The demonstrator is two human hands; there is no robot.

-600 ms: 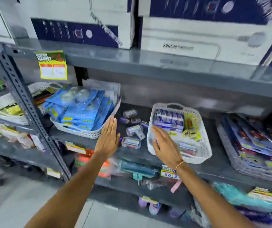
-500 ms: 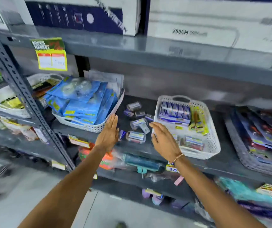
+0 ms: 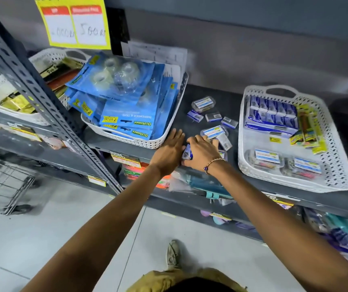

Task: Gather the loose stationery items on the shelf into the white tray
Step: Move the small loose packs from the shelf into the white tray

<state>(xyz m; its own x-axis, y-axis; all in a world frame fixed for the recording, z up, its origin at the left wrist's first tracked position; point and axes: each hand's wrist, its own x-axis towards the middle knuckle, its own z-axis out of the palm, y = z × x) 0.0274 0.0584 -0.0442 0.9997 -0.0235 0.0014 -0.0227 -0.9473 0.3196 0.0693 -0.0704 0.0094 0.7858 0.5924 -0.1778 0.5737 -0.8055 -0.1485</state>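
Looking down onto a grey shelf [image 3: 215, 92]. Resting the left grip [image 3: 169, 151] flat there, fingers straight and together, just beside a basket of blue tape packs [image 3: 139, 142]. Curling the right grip [image 3: 202, 152] round a small blue pack [image 3: 186, 152], held between the two grips. Wearing a beaded bracelet [image 3: 213, 163] on the right wrist. Showing more loose stationery beyond the knuckles: clear lidded boxes [image 3: 203, 103] and small blue boxes [image 3: 194, 115], lying on the shelf between basket and white tray [image 3: 335, 157]. Showing blue cartons [image 3: 272, 114], yellow packs [image 3: 308, 127] and clear boxes inside that tray, right of both grips.
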